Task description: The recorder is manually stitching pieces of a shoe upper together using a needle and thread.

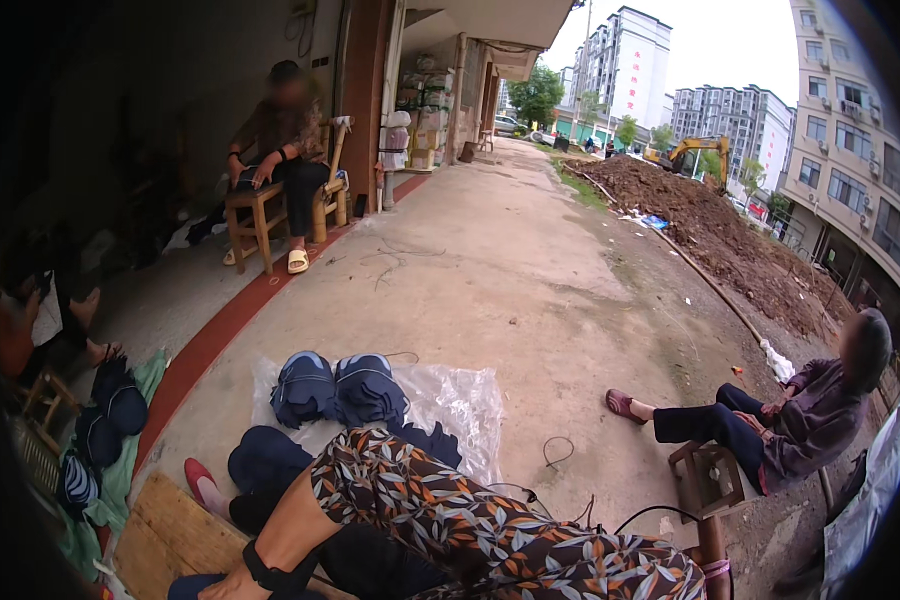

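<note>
Already stacked: two bundles (368, 388) on plastic (460, 400)
Near cloth (188, 587): unfinished, I judge
Right hand (234, 586): cropped; can't tell its grip

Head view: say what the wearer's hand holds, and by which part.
Cannot be told: the right hand, cut off by the lower edge, is at dark blue cloth.

The head-worn fisheye view looks down and outward, past the near forearm (292, 520), along the concrete walkway (490, 290).

Navy bundles (368, 390) sit on plastic sheeting (470, 405) over concrete (450, 280).
</note>
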`<state>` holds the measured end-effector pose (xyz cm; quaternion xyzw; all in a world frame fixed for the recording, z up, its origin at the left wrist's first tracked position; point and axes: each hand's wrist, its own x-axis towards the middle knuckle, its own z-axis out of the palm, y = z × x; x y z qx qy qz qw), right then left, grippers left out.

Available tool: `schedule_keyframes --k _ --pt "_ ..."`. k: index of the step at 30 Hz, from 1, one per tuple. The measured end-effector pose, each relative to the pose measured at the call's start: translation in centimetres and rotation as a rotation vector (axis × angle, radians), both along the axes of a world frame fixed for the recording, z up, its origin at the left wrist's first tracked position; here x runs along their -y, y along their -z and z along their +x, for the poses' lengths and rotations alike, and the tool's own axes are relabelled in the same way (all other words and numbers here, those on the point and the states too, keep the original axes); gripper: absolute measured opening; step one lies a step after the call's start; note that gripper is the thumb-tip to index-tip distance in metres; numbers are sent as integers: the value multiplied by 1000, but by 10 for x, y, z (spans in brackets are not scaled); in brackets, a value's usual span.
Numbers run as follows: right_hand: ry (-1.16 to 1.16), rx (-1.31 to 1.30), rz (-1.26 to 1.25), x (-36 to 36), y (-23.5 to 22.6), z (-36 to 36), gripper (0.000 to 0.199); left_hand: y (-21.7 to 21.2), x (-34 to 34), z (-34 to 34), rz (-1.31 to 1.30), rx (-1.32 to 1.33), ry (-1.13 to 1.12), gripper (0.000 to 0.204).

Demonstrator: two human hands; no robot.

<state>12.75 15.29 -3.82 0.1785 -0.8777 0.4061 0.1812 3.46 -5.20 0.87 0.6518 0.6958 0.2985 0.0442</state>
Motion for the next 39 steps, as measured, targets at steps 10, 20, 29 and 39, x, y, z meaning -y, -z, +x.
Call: schedule_keyframes --k 10,20,29,39 --pt "-5 90 -56 -5 -4 6 13 -9 3 0 -27 -103 96 20" --pt "-31 110 -130 1 0 -7 12 -12 -7 -20 -389 -413 211 32" --pt "-35 113 -71 5 5 -10 20 -39 -75 52 -86 -139 660 26" --pt "-36 171 34 1 8 -15 24 -79 -166 156 -270 390 1033 40"
